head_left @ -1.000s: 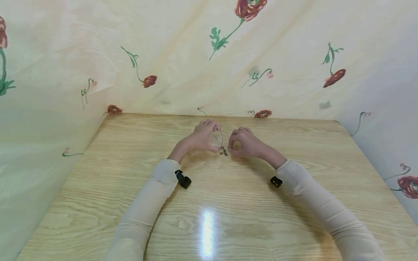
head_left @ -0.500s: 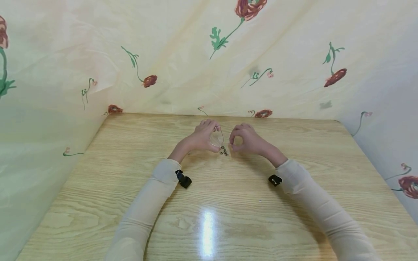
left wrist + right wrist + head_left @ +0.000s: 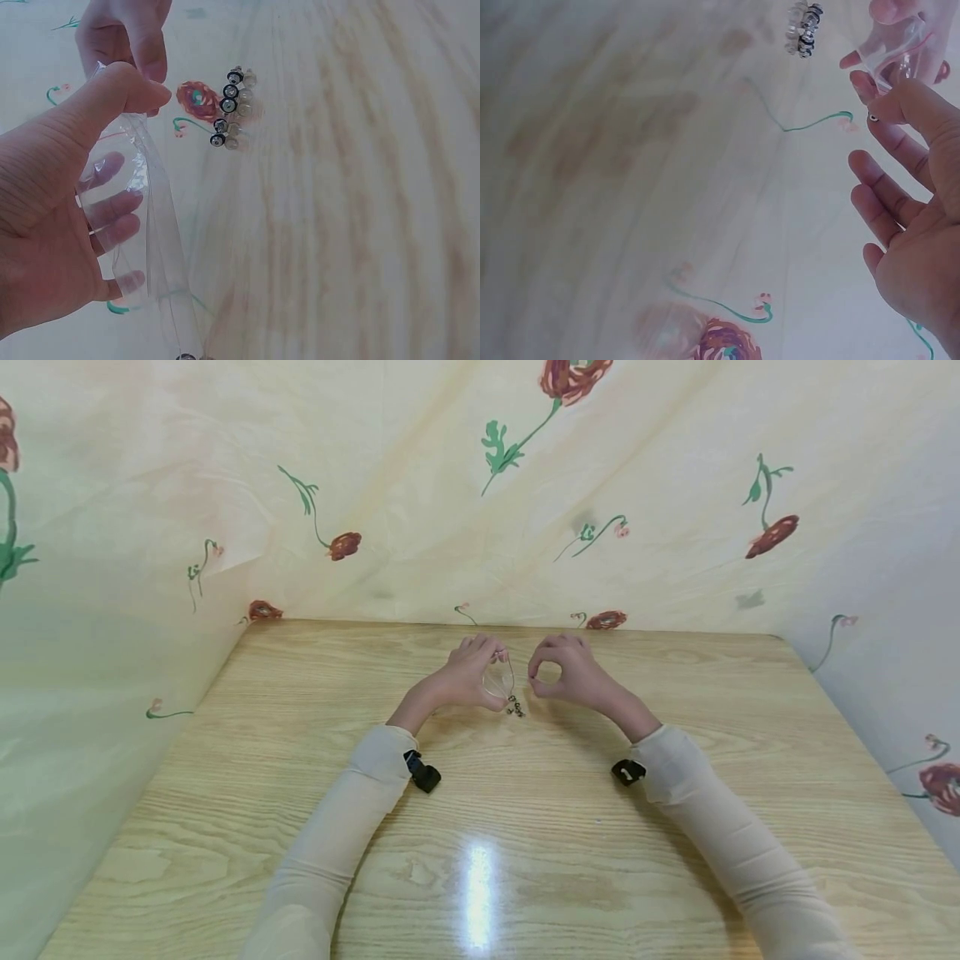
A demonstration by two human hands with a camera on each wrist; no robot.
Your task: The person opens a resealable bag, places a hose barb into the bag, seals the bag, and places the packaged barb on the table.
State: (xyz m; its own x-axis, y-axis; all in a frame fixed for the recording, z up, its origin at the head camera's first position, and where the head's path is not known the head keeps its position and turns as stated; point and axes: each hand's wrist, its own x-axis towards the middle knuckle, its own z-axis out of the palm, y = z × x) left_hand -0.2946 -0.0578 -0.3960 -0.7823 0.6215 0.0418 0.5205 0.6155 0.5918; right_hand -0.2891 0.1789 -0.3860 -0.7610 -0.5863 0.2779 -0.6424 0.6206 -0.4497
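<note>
My left hand [image 3: 459, 681] holds a clear plastic bag [image 3: 161, 217] with a thin red line near its mouth. In the left wrist view its thumb presses the bag's top edge, while the other fingers show through the film. My right hand [image 3: 583, 678] pinches a small round metal piece [image 3: 874, 117] between thumb and forefinger, close beside the bag's mouth. Several small black-and-silver metal pieces [image 3: 229, 105] lie in a short row on the table between the hands. One more dark piece [image 3: 186, 356] shows at the bag's lower end, cut off by the frame.
A glossy wood-grain table [image 3: 555, 860] reflects the light and the pieces. Behind and beside it hangs a cream sheet [image 3: 420, 485] with red flowers. Black straps [image 3: 423, 774] sit on both wrists below pale sleeves.
My right hand has moved up and away from beside the metal pieces, its thumb and forefinger now forming a ring. The left hand and bag have hardly moved.
</note>
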